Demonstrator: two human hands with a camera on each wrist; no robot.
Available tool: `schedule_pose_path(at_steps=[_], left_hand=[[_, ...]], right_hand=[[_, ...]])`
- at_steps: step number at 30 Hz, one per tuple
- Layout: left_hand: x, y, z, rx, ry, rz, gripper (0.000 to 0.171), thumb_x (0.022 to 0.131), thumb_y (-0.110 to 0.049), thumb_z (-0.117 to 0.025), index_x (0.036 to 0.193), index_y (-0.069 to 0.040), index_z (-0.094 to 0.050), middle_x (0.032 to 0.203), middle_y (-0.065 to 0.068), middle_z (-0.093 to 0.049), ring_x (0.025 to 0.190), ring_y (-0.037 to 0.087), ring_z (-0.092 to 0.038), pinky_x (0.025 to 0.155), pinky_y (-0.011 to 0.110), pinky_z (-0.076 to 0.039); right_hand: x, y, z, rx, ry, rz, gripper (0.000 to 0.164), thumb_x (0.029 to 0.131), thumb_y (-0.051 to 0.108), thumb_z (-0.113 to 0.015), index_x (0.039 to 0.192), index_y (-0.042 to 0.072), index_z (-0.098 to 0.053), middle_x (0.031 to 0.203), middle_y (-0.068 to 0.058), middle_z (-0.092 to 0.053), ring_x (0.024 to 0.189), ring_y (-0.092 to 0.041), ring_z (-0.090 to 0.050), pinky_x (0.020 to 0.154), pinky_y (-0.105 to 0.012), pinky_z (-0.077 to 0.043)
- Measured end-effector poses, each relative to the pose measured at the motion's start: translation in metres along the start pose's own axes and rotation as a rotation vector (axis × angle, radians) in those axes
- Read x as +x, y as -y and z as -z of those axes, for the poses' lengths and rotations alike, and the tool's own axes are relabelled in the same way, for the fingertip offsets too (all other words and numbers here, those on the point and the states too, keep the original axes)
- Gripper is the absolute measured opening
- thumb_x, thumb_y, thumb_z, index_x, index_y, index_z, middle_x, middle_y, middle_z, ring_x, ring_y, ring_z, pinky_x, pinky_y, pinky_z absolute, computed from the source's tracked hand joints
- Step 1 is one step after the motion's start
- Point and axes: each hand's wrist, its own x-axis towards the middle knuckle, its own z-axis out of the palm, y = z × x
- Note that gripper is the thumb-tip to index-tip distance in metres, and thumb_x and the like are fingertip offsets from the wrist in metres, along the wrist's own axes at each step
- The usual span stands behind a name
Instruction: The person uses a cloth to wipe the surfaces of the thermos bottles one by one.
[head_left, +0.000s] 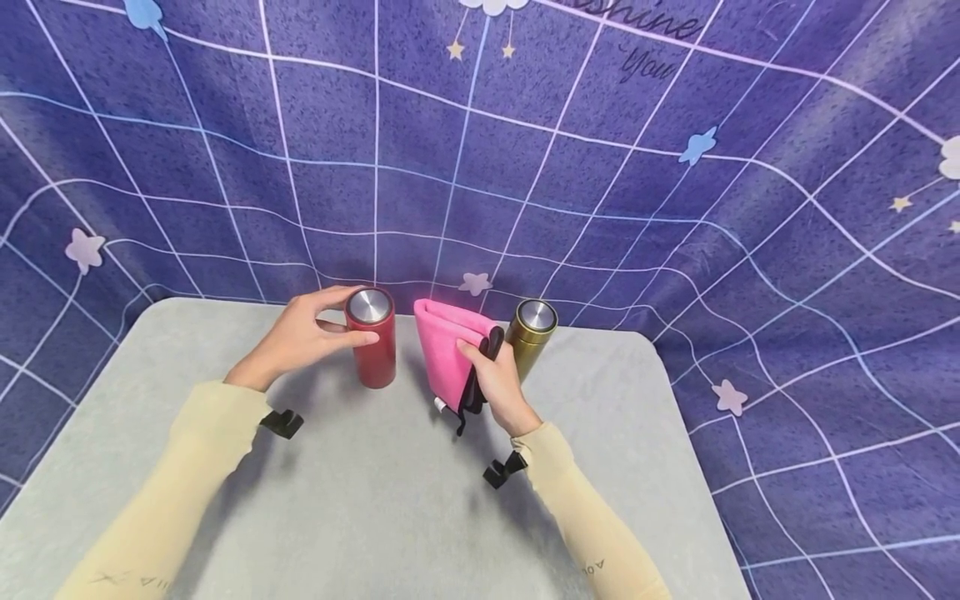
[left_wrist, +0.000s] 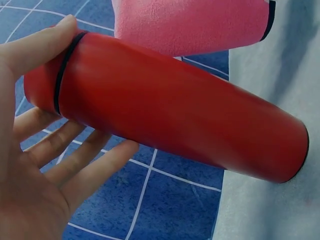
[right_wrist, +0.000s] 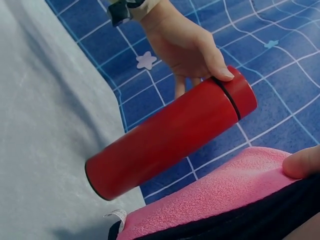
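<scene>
A red thermos flask (head_left: 375, 354) with a silver-topped lid stands upright near the back of the table. My left hand (head_left: 307, 329) grips it around the top, thumb on the near side and fingers behind. In the left wrist view the thumb and fingers touch the red flask (left_wrist: 175, 105) close to the black ring under its lid. My right hand (head_left: 498, 379) pinches a folded pink cloth (head_left: 447, 354) with black edging by its right side, thumb on the front. A small white tag and black loop hang at the cloth's lower corner. Pink terry fabric (right_wrist: 210, 200) fills the bottom of the right wrist view.
A gold thermos flask (head_left: 534, 329) with a silver top stands just behind and right of my right hand. The grey table (head_left: 360, 508) ends at a blue gridded curtain (head_left: 420, 167) with stars, hanging behind and on both sides.
</scene>
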Motion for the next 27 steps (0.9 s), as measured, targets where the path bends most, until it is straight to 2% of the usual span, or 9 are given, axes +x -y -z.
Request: schedule_pose_path(at_steps=[4, 10, 17, 19, 23, 27], left_hand=[[-0.005, -0.001, 0.001, -0.006, 0.004, 0.032, 0.074, 0.084, -0.03, -0.096, 0.15, -0.017, -0.065, 0.145, 0.007, -0.067, 0.103, 0.028, -0.079, 0.087, 0.019, -0.061], [-0.016, -0.003, 0.0, -0.037, -0.034, 0.07, 0.072, 0.084, -0.032, -0.095, 0.149, -0.022, -0.066, 0.14, 0.007, -0.069, 0.096, 0.018, -0.08, 0.083, 0.02, -0.062], [-0.022, -0.005, -0.003, -0.034, -0.084, 0.053, 0.068, 0.085, -0.031, -0.095, 0.147, -0.022, -0.068, 0.131, 0.0, -0.073, 0.087, 0.011, -0.08, 0.077, 0.02, -0.062], [-0.024, -0.006, -0.005, -0.027, -0.093, 0.041, 0.068, 0.085, -0.03, -0.095, 0.147, -0.022, -0.068, 0.131, -0.001, -0.073, 0.087, 0.011, -0.08, 0.077, 0.02, -0.062], [-0.027, -0.01, -0.011, -0.035, -0.11, 0.021, 0.067, 0.084, -0.028, -0.096, 0.145, -0.023, -0.069, 0.132, 0.001, -0.073, 0.087, 0.013, -0.08, 0.076, 0.021, -0.063], [-0.028, -0.016, -0.016, -0.073, -0.134, 0.025, 0.066, 0.083, -0.026, -0.097, 0.143, -0.02, -0.071, 0.131, 0.004, -0.074, 0.087, 0.011, -0.08, 0.078, 0.022, -0.064]], right_hand=[[-0.003, -0.002, -0.001, -0.01, 0.004, -0.004, 0.031, 0.098, 0.012, -0.073, 0.126, -0.001, -0.076, 0.114, -0.009, -0.078, 0.097, -0.01, -0.065, 0.091, -0.026, -0.051], [-0.009, -0.007, -0.004, -0.003, 0.021, -0.029, 0.031, 0.099, 0.013, -0.073, 0.126, 0.0, -0.075, 0.108, -0.005, -0.077, 0.092, -0.01, -0.064, 0.086, -0.025, -0.052], [-0.012, -0.004, -0.008, -0.003, 0.017, 0.008, 0.03, 0.099, 0.013, -0.073, 0.126, 0.0, -0.075, 0.108, -0.007, -0.076, 0.092, -0.011, -0.063, 0.086, -0.026, -0.051], [-0.013, 0.0, -0.01, -0.005, 0.013, 0.035, 0.03, 0.099, 0.012, -0.072, 0.127, 0.0, -0.075, 0.113, -0.009, -0.077, 0.096, -0.011, -0.064, 0.09, -0.026, -0.052], [-0.018, 0.009, -0.018, -0.004, 0.022, 0.142, 0.033, 0.101, 0.008, -0.069, 0.133, 0.001, -0.073, 0.125, -0.011, -0.077, 0.109, -0.012, -0.067, 0.1, -0.026, -0.053], [-0.024, 0.017, -0.027, -0.026, 0.033, 0.256, 0.035, 0.102, 0.006, -0.068, 0.137, 0.003, -0.071, 0.128, -0.01, -0.076, 0.113, -0.014, -0.068, 0.101, -0.026, -0.054]])
